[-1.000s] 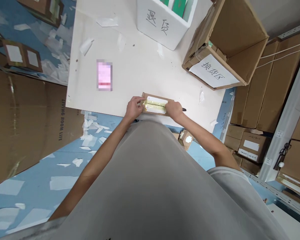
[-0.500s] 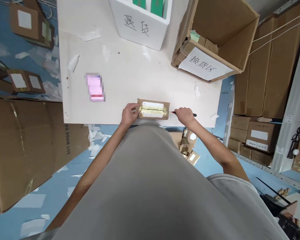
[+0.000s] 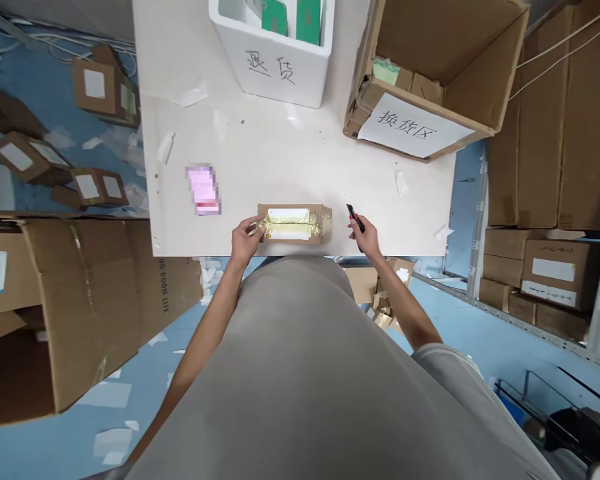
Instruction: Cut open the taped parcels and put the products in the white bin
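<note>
A small cardboard box [image 3: 296, 223], wrapped in shiny yellowish tape with a white label on top, lies near the front edge of the white table [image 3: 280, 157]. A dark slit runs lengthwise along its taped top. My left hand [image 3: 245, 239] grips the box's left end between thumb and fingers. To the right of the box, and apart from it, my right hand [image 3: 366, 237] is closed around a black and red utility knife [image 3: 356, 219] whose tip points up and away from me.
At the back stand a white foam bin [image 3: 283, 70] with green boxes inside and a large open carton [image 3: 415, 130]. A pixelated pink item [image 3: 204, 189] lies on the left. Big cartons [image 3: 105, 313] flank the table's left side; shelved boxes [image 3: 553, 270] are at right.
My right hand has lifted the utility knife off the box's right end and turned its tip upward. The left hand still holds the box; the whole view has shifted slightly.
</note>
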